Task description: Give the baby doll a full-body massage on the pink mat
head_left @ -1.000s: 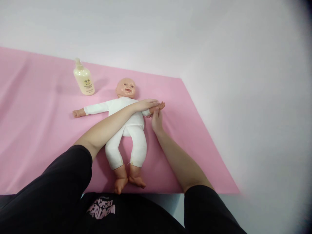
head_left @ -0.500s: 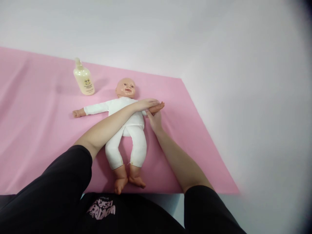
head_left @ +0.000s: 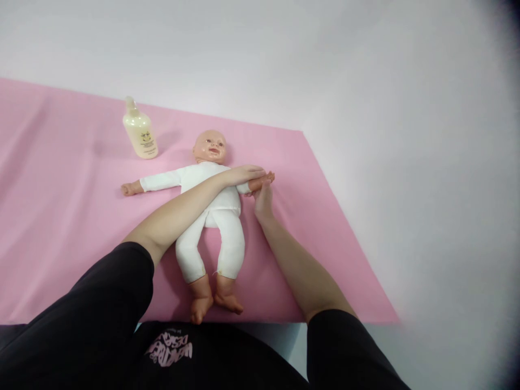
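Baby doll [head_left: 211,216] flat on its back on the pink mat [head_left: 60,216], head toward the far edge, feet near the front edge, arms spread. Left hand [head_left: 244,174] reaching across the doll's chest, fingers out straight and laid flat along the far doll arm [head_left: 260,181], not curled round it. Right hand [head_left: 264,197] touching the same small arm from below; whether those fingers close around the wrist cannot be told, since the left hand covers the contact. Cream lotion bottle [head_left: 140,132] upright near the mat's far side, well apart from both hands, beyond the doll's other arm.

Likely trouble: too firm a pull along the limb dragging the light doll sideways, or rucking up the mat beneath it. Crossed left forearm also hiding the torso, so a slipped sleeve easily missed.
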Demonstrator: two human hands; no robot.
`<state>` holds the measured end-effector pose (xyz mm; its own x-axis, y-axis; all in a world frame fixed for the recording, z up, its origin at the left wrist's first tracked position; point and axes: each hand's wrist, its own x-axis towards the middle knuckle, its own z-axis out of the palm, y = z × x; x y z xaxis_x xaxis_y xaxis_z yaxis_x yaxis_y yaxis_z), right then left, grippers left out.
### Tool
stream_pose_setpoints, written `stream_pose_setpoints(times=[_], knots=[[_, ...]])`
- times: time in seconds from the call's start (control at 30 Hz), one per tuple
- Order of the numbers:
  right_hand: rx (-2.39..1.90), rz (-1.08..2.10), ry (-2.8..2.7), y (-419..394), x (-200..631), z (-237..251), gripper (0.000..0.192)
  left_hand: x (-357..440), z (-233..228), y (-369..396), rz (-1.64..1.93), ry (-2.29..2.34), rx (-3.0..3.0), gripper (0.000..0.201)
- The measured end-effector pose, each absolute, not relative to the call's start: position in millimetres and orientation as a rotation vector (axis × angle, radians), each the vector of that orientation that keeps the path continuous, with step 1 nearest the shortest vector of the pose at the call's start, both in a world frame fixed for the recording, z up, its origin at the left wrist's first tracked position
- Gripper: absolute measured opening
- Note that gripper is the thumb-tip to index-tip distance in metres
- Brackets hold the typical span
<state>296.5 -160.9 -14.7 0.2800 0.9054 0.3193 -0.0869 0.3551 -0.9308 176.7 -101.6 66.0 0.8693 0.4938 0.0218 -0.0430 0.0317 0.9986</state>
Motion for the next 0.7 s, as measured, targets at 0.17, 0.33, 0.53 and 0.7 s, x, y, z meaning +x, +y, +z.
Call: stream_pose_setpoints(times=[0.17, 0.33, 0.53, 0.7], knots=[[-1.038, 0.792, -1.184, -159.2, 297.1, -17.0, 0.059, 179.3, 65.2, -96.5, 0.502, 0.435, 1.56, 0.027], [-1.032, 0.809, -1.145, -161.1, 294.3, -15.4, 0.057, 179.7, 66.0, -96.9, 0.505, 0.449, 1.548, 0.025], [-0.947, 0.846, -1.082, -159.3, 295.8, -21.0, 0.075, 177.6, 66.5, -103.3, 0.452, 0.416, 1.439, 0.018], [-0.992, 0.849, -1.064, -155.8, 296.3, -24.0, 0.09, 178.4, 62.8, -99.8, 0.438, 0.364, 1.491, 0.018]])
